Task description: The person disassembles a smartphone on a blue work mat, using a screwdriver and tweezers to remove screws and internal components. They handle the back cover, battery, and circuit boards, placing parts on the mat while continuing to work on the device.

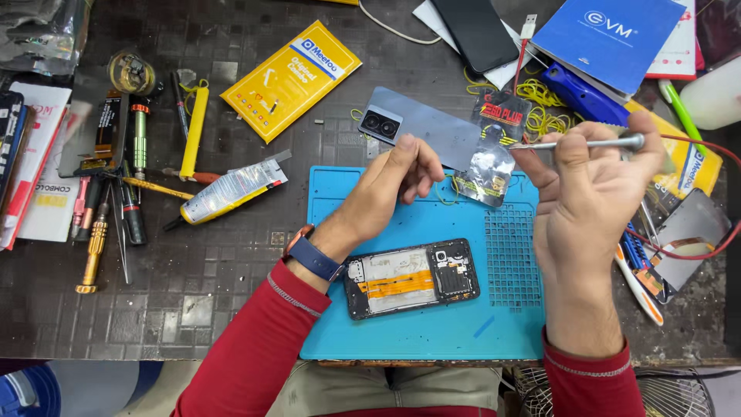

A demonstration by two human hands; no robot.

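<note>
The left hand (394,181) pinches a small plastic packet (488,166) by its edge, fingers closed on it, above the far edge of the blue mat (421,324). The right hand (598,181) grips a metal tool (579,144), tip touching the packet. An opened phone (411,278) lies mid-mat, well below both hands.

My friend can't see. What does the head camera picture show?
A person's left hand holds a grey phone back cover over a blue work mat, while the right hand holds a thin metal tool. An opened phone lies on the mat, with screwdrivers and a glue tube to the left.
</note>
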